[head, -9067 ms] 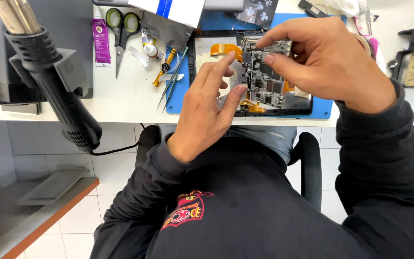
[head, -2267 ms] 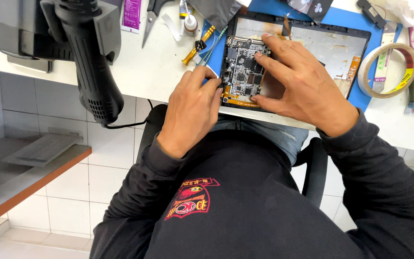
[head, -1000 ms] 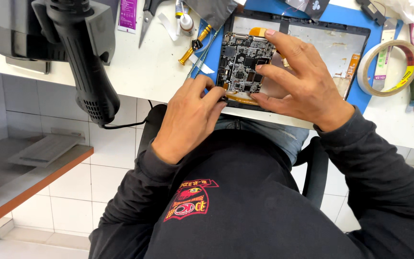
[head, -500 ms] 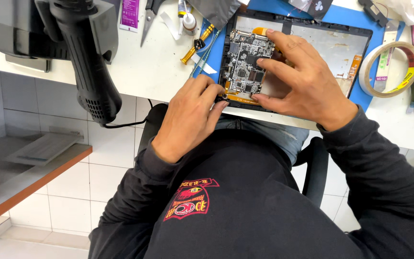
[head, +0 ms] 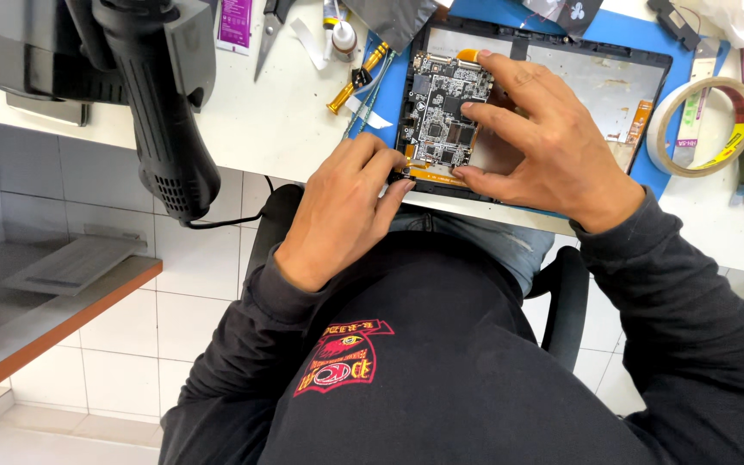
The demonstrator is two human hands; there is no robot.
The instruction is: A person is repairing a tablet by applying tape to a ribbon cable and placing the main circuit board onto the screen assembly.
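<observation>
An opened tablet (head: 600, 82) lies on a blue mat (head: 617, 26) at the white bench's edge. A black circuit board (head: 435, 108) with an orange flex strip sits in its left end. My right hand (head: 544, 142) rests spread over the board, fingertips pressing on its right side and lower edge. My left hand (head: 342, 207) is at the board's lower left corner, fingertips pinched against the edge there. Whether it holds a small tool is hidden by the fingers.
A black heat gun (head: 161, 112) hangs over the bench's front at left. Scissors (head: 270, 26), a yellow-handled screwdriver (head: 356, 79) and a small bottle (head: 344, 36) lie left of the mat. A tape roll (head: 708, 125) lies at right. The bench edge is right above my lap.
My left hand's fingers have shifted slightly at the board's lower left corner. My right hand stays spread on the board, lower than nine seconds ago, when both hands held it lifted.
</observation>
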